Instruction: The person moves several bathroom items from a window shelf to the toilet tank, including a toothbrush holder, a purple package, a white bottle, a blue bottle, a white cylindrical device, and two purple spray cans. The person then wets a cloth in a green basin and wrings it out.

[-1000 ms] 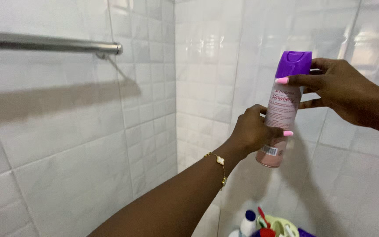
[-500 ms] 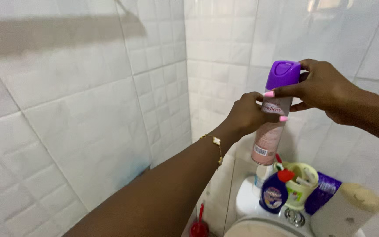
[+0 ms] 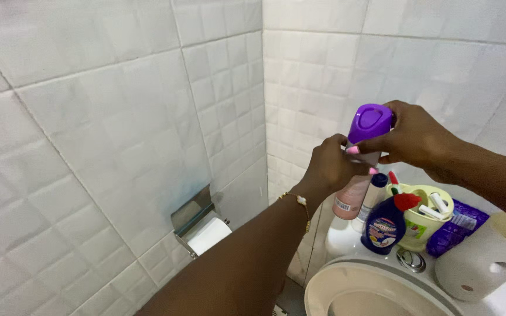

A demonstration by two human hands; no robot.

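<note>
Fingers of my left hand [image 3: 329, 167] are wrapping tight around the body of the pink spray can [image 3: 351, 196], while my right hand [image 3: 414, 137] is pinching its purple cap [image 3: 370, 122] from above. I am holding the can upright in the air, over the corner of the toilet tank [image 3: 346, 237], near the blue bottle [image 3: 383, 225] and the green cup [image 3: 420, 219]. I am judging the cap is not off yet: it is sitting fully on the can, so lifting it away is still to come.
</note>
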